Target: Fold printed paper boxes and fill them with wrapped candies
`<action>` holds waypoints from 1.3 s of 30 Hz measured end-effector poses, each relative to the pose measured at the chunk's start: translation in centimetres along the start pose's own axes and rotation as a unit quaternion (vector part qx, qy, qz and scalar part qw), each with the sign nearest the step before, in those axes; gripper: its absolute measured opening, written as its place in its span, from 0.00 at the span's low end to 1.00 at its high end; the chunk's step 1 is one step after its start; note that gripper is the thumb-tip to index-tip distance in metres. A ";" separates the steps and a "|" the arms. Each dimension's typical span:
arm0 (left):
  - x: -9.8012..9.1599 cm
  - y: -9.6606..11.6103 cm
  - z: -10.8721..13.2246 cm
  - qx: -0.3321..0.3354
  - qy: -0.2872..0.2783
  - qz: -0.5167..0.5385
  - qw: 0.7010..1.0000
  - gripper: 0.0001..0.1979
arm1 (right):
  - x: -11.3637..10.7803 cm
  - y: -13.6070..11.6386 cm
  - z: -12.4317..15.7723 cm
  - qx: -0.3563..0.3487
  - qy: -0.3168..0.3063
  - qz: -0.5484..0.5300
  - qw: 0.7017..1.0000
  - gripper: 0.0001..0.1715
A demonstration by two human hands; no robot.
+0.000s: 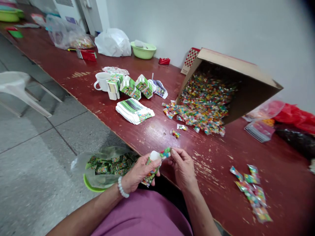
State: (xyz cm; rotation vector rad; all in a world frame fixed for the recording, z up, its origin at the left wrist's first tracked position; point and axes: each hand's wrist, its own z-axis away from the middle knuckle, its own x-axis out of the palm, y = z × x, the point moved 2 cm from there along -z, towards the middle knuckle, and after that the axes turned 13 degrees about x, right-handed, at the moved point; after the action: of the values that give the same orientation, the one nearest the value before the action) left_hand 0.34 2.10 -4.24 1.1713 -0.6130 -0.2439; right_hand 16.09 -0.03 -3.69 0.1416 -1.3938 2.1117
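Down at floor level, far left, a white plastic stool (14, 78) is standing on grey tiles (29, 137). Next, a lime tub (92, 185) with a filmy liner is sitting below the table (209, 154), holding small glossy green boxes (118, 167). On the table, a smooth white mug (102, 81) is standing just beside printed cartons (130, 87); nearer, flat card blanks (135, 111) are lying stacked. Left hand (137, 173) is gripping a small printed box (148, 178), pale flap (155, 155) sticking up. Right hand (183, 165) is pinching a clear sachet (166, 153) of coloured sweets by the box mouth; I'm not seeing whether any of it is inside. Looks like loading: I'd be squeezing the sides lightly to bow the mouth, feeding end-on, easing the crimped seal past the flap. Farther right, crinkly sachets (201, 113) are spilling from a tipped cardboard carton (242, 65); more packets (253, 193) are lying on scuffed red-brown paint.
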 end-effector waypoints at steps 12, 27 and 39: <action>-0.1 -0.2 -0.1 0.010 0.015 -0.010 1.000 0.20 | -1.4 -0.1 0.4 -0.016 0.023 0.009 1.000 0.17; 0.7 0.5 0.2 0.092 0.133 0.072 0.984 0.25 | -1.0 1.2 1.4 -0.010 0.022 0.016 1.000 0.15; 0.7 0.7 0.2 0.101 0.168 0.075 0.978 0.26 | -0.6 1.5 2.0 0.006 0.018 0.019 1.000 0.16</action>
State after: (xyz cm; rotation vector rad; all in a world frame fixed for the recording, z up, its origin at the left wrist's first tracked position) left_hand 0.65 1.84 -3.36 1.3187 -0.4304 0.1486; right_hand 15.33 -2.43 -4.25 0.0821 -1.3729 2.1435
